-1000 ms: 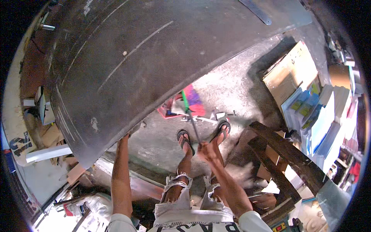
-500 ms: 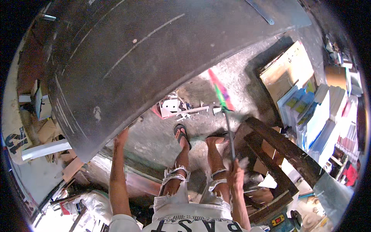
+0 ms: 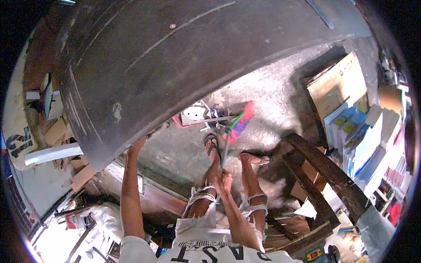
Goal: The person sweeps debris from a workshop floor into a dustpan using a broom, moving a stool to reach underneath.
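My right hand [image 3: 225, 182] is closed around the thin grey handle of a broom [image 3: 237, 124], in front of my legs. The broom's pink, purple and green bristle head is on the concrete floor, beside a pile of scraps [image 3: 195, 115]. Those scraps include a white piece with dark holes and several narrow strips. At the near edge of a large dark tabletop [image 3: 131, 83] is my left hand [image 3: 137, 144]. The tabletop's edge hides most of its fingers, so their grip cannot be made out.
My sandalled feet stand on the concrete floor [image 3: 267, 94]. On the right are a dark wooden frame [image 3: 326, 168], leaning boards [image 3: 337, 83] and stacks of paper [image 3: 372, 144]. At the left lie cardboard pieces and a white strip [image 3: 53, 153].
My right hand has swung the broom leftward, bringing its head next to the scraps and the handle in front of my legs. My left hand stays at the tabletop edge. The view has shifted slightly.
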### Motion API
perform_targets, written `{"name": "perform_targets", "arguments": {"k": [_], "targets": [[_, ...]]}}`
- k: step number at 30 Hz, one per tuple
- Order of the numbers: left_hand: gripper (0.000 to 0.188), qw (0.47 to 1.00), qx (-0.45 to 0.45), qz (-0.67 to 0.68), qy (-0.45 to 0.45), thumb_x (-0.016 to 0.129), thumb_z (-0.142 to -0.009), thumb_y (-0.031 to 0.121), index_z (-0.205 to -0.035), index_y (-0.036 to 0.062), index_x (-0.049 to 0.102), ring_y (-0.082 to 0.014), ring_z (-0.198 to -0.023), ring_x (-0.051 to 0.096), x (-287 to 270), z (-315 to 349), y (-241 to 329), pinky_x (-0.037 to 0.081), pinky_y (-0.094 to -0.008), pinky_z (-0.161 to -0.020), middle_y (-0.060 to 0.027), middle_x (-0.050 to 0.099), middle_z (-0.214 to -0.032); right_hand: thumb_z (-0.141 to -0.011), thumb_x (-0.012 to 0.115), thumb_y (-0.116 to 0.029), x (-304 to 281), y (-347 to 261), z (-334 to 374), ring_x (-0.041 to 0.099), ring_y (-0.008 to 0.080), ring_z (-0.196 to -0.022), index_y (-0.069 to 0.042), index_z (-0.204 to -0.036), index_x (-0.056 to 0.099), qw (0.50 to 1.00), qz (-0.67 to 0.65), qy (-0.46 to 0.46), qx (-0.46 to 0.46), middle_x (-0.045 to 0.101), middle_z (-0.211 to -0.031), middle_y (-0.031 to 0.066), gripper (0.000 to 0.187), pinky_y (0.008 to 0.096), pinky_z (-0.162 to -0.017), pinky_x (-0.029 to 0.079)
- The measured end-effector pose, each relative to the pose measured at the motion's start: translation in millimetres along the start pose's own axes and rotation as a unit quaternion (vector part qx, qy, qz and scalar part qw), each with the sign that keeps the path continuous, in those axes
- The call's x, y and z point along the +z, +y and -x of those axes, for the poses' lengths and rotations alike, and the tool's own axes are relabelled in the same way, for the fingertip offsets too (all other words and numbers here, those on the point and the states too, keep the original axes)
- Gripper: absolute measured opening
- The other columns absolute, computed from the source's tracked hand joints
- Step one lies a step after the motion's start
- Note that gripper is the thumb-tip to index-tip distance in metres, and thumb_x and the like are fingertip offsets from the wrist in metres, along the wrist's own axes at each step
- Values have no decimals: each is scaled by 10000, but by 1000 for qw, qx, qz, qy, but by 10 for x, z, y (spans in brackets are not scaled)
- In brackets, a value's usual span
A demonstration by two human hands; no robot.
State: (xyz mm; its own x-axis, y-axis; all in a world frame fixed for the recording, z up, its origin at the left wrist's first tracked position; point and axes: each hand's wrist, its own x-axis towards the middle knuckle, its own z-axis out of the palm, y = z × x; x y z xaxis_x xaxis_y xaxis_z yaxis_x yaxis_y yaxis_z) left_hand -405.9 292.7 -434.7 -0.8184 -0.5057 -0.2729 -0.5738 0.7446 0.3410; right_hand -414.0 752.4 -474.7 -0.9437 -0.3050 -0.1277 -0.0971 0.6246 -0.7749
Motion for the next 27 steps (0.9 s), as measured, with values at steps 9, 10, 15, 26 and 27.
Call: {"name": "perform_targets", "arguments": {"k": [9, 10, 15, 26, 27], "targets": [[454, 922, -103, 370, -51, 421, -902, 298, -1257, 22, 356, -267, -1174, 379, -201, -62, 222, 287, -385, -1003, -127, 395, -1283, -828, 519, -222, 477, -731, -468, 489, 196, -425, -33, -751, 520, 937, -179, -167, 251, 500, -527, 33, 204, 332, -385, 350], [455, 904, -101, 410, -72, 423, -900, 300, -1253, 21, 359, -264, -1171, 380, 9, -167, 415, 286, -385, -1002, -125, 399, -1279, -805, 534, -209, 427, -448, -404, 524, 213, -482, -60, -721, 503, 963, -97, -161, 193, 534, -559, 28, 174, 344, -434, 371], [381, 687, -216, 693, 7, 526, -852, 245, -1144, 2, 489, -281, -1056, 497, -330, 328, 118, 376, -390, -919, -141, 534, -1152, -782, 538, -174, -91, -1453, -613, 568, 323, -544, -48, -735, 541, 964, -115, -176, 165, 543, -571, 123, 134, 375, -469, 424], [136, 868, -119, 411, 251, 465, -790, 19, -785, -18, 596, -261, -963, 577, -224, 877, 1412, 427, -343, -839, -167, 626, -970, -873, 466, -218, -1817, -1425, -1040, 591, 297, -770, -4, -1025, 553, 941, -90, -150, 290, 596, -850, 191, 277, 343, -634, 459], [136, 870, -119, 402, 261, 462, -793, 19, -790, -20, 592, -269, -989, 571, -211, 952, 1354, 425, -344, -844, -177, 619, -995, -871, 464, -238, -1903, -1567, -1098, 610, 359, -739, -16, -996, 574, 945, -49, -151, 285, 602, -785, 231, 278, 374, -613, 460]]}}
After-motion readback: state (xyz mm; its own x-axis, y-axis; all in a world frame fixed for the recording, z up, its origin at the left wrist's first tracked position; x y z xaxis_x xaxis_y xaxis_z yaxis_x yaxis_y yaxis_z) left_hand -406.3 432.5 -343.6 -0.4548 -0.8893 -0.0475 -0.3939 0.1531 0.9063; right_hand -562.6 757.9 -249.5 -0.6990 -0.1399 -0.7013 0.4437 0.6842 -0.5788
